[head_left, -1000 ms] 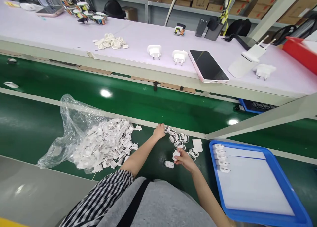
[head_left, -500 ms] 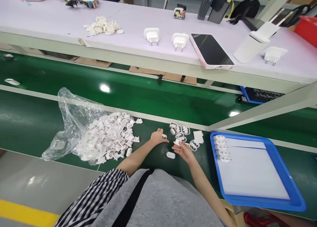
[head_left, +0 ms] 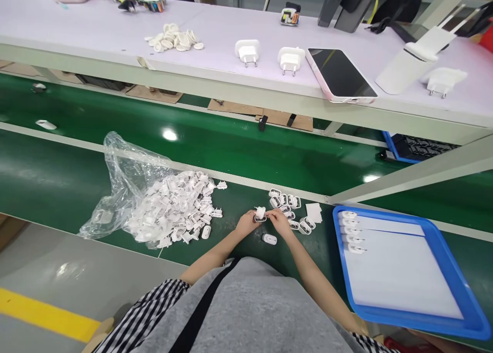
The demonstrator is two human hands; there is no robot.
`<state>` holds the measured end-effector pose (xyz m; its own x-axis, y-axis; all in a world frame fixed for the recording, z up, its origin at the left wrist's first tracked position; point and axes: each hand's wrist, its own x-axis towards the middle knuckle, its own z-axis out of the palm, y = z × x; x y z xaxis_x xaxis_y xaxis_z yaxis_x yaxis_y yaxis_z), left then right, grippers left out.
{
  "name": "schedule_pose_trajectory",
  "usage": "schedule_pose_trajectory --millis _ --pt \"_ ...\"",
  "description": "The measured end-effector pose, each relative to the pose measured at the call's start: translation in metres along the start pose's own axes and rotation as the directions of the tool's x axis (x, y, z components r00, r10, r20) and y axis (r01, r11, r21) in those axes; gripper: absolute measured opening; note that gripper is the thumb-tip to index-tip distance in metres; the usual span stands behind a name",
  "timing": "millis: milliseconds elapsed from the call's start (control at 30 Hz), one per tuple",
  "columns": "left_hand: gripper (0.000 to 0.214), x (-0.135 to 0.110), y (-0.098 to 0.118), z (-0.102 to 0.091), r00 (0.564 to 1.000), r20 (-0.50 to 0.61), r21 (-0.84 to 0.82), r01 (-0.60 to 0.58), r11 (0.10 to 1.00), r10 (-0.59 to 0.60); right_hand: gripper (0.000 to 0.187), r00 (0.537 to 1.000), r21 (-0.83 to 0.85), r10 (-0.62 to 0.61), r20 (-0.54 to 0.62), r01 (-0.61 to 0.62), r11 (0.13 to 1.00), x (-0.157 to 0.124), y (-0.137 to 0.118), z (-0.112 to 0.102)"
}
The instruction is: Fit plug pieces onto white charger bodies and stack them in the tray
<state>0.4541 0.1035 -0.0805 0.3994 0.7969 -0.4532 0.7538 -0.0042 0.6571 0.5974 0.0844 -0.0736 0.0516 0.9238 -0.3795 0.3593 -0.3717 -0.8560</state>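
While green bench (head_left: 46, 168) borders grey floor (head_left: 61, 271) at eight o'clock, white plug (head_left: 261, 211) sits at five o'clock over dark-hollowed oval shell (head_left: 261, 220): left hand (head_left: 245, 223) grips shell, right hand (head_left: 279, 222) pinches plug.

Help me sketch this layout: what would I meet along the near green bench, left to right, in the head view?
White plug pile, left hand, white charger part, right hand, white square sheets, blue tray.

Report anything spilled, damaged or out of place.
A flap juts from the front of the upper shelf, which looks torn there. White plug parts lie heaped at the clear bag, some loose on the green bench, as if spilled.
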Motion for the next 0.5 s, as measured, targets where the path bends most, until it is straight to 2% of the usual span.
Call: schedule_pose_trajectory --millis 167,267,367,433,500 --pt "0.041 0.001 -0.001 0.002 0.999 -0.026 -0.016 -0.038 0.999 0.037 0.029 0.997 -0.217 0.053 0.061 -0.039 0.975 0.005 0.002 0.003" --pt "0.036 0.001 0.0 0.001 0.997 0.009 -0.013 -0.072 0.997 0.072 0.022 0.998 -0.341 0.04 0.058 -0.018 0.94 0.006 0.0 0.004" --pt "0.034 0.0 0.001 0.0 0.997 0.041 -0.022 -0.07 0.997 0.07 0.017 0.999 -0.402 0.04 -0.012 -0.041 0.915 0.01 -0.007 0.005" --pt "0.033 -0.002 0.0 0.0 0.997 0.047 -0.023 -0.054 0.998 0.055 0.019 0.998 -0.49 0.039 -0.042 -0.054 0.87 0.016 -0.014 0.008" --pt "0.033 -0.006 -0.002 -0.002 0.998 0.05 -0.014 -0.036 0.999 0.036 0.022 0.997 -0.637 0.07 0.023 -0.039 0.77 0.023 -0.023 0.013"
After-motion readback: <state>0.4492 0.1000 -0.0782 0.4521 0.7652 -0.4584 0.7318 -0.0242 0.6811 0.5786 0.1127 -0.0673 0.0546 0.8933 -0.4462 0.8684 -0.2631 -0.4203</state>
